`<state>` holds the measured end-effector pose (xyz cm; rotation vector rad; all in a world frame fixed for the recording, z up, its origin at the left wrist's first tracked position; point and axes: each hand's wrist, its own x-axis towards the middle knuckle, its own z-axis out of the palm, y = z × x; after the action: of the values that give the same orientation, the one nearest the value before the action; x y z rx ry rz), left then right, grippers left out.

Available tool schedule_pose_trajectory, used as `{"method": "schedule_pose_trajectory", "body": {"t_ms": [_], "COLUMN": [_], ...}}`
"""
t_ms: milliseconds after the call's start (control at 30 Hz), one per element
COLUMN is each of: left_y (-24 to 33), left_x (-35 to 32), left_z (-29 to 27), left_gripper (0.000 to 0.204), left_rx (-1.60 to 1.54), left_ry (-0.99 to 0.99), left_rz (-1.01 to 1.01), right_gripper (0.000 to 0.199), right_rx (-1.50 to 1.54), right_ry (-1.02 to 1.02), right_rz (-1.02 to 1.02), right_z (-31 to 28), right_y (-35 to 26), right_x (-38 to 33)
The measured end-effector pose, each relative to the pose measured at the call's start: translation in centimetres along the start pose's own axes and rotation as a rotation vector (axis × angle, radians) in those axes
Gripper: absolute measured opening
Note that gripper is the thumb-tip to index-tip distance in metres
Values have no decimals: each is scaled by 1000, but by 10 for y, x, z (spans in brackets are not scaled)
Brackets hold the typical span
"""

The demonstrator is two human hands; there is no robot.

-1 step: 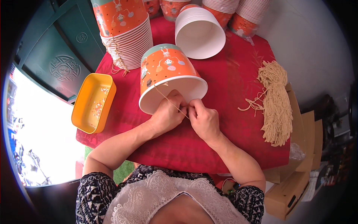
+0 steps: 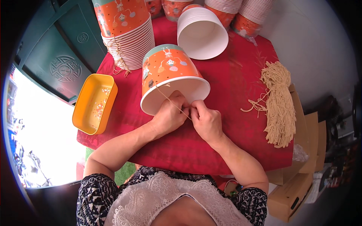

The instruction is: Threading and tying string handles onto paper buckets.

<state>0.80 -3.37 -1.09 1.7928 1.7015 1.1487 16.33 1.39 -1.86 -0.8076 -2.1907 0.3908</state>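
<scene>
A paper bucket (image 2: pixel 169 66), orange with cartoon figures and a green band, lies tipped with its white mouth toward me. A thin tan string (image 2: pixel 168 98) comes out of its side near the rim and slants down across my left hand. My left hand (image 2: pixel 172 112) is closed in front of the mouth, its fingers curled; what they pinch is hidden. Right beside it, my right hand (image 2: pixel 205 119) is closed at the lower rim, thumb and finger pinched together where the string runs in between the hands. The fingertips of both hands nearly touch.
A tall stack of buckets (image 2: pixel 130 47) with strings hanging off it stands back left. Nested white-mouthed buckets (image 2: pixel 201 37) lie behind. A yellow tub (image 2: pixel 81 113) with small bits sits left, a bundle of tan strings (image 2: pixel 279 105) right, on a red tablecloth (image 2: pixel 233 113). Cardboard boxes (image 2: pixel 290 196) stand lower right.
</scene>
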Motion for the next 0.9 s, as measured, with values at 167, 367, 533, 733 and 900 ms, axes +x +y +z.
{"method": "schedule_pose_trajectory", "body": {"t_ms": [167, 367, 533, 733, 900], "left_y": [1, 2, 4, 4, 3], "left_x": [1, 2, 3, 4, 3], "left_z": [-1, -3, -5, -7, -5], "left_gripper": [3, 1, 2, 1, 6], "left_rx": [-36, -63, -68, -55, -36], "left_ry": [18, 30, -10, -44, -39], "left_rz": [27, 3, -55, -55, -7], "right_gripper": [9, 7, 7, 10, 6], "right_rx": [-33, -93, -93, -110, 19], "right_ry": [17, 14, -4, -35, -51], "right_rz": [-70, -136, -169, -162, -46], "right_z": [-1, -2, -3, -3, -3], "right_y": [0, 0, 0, 1, 4], "right_x": [2, 3, 2, 2, 1]}}
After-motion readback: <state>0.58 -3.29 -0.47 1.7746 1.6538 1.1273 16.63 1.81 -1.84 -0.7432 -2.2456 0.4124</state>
